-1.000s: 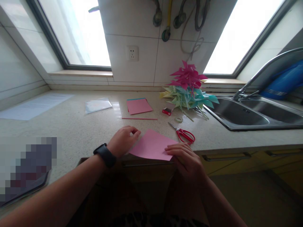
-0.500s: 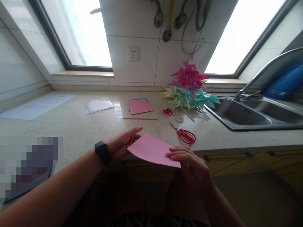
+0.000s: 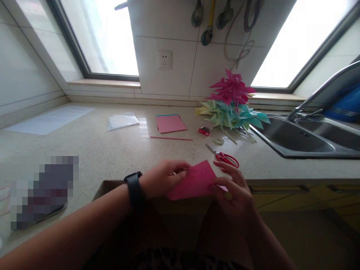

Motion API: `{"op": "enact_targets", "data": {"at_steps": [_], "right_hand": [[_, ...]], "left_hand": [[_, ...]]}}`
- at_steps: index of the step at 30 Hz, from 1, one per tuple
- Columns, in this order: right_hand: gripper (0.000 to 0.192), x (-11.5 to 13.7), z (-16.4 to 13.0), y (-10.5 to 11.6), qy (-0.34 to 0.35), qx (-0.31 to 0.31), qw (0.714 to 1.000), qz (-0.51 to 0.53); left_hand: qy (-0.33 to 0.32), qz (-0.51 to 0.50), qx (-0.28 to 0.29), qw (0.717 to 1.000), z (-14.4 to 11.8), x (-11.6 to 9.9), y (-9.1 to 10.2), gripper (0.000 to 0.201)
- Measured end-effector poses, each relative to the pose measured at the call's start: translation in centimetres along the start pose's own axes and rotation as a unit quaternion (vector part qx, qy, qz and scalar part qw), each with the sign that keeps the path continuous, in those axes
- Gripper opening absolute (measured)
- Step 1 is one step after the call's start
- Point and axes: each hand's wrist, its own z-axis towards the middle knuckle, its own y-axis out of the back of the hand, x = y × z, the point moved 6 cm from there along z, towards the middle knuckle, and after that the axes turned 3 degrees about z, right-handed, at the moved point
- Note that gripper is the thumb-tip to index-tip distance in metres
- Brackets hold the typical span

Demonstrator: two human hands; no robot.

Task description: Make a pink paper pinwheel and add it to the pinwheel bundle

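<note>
A sheet of pink paper [image 3: 194, 182] is held between my hands above the counter's front edge, its deeper pink face towards me. My left hand [image 3: 168, 176], with a black watch on the wrist, grips the sheet's left part, fingers closed on it. At the right edge, my right hand [image 3: 232, 187] pinches the paper between thumb and finger, the other fingers stretched out. A paler bit of paper shows by the right fingertips. Just beyond my right hand lie red-handled scissors [image 3: 226, 158] on the counter.
Behind the hands lie a pink stick [image 3: 171, 138], a stack of pink and blue paper [image 3: 171, 123], a small red box [image 3: 204, 131] and a tape roll [image 3: 218, 141]. Paper pinwheels [image 3: 233, 101] are piled near the sink [image 3: 281, 150]. A clear packet [image 3: 123, 121] and printed sheets [image 3: 50, 119] lie left.
The paper has turned over from its paler face to its deeper pink one. My left hand has moved right and closed on it; my right hand now pinches its right edge.
</note>
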Motion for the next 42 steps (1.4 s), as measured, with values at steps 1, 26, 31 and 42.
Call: {"op": "enact_targets", "data": {"at_steps": [1,26,31,42], "right_hand": [[0.011,-0.1,0.0,0.1,0.002,-0.005,1.0,-0.001],[0.009,-1.9,-0.6,-0.7,-0.218,-0.004,0.968,0.128],[0.021,-2.0,0.3,-1.7,-0.262,0.042,0.949,0.172],[0.011,-1.3,3.6,-1.5,-0.204,0.109,0.963,0.139]], "left_hand": [[-0.034,0.052,0.0,0.998,-0.2,-0.7,-0.2,0.025],[-0.02,0.224,0.001,0.974,-0.8,-1.1,-1.7,0.032],[-0.022,0.227,0.002,0.974,-0.3,-0.2,-1.2,0.036],[-0.158,0.488,-0.071,0.856,-1.4,-3.6,-0.5,0.038]]}}
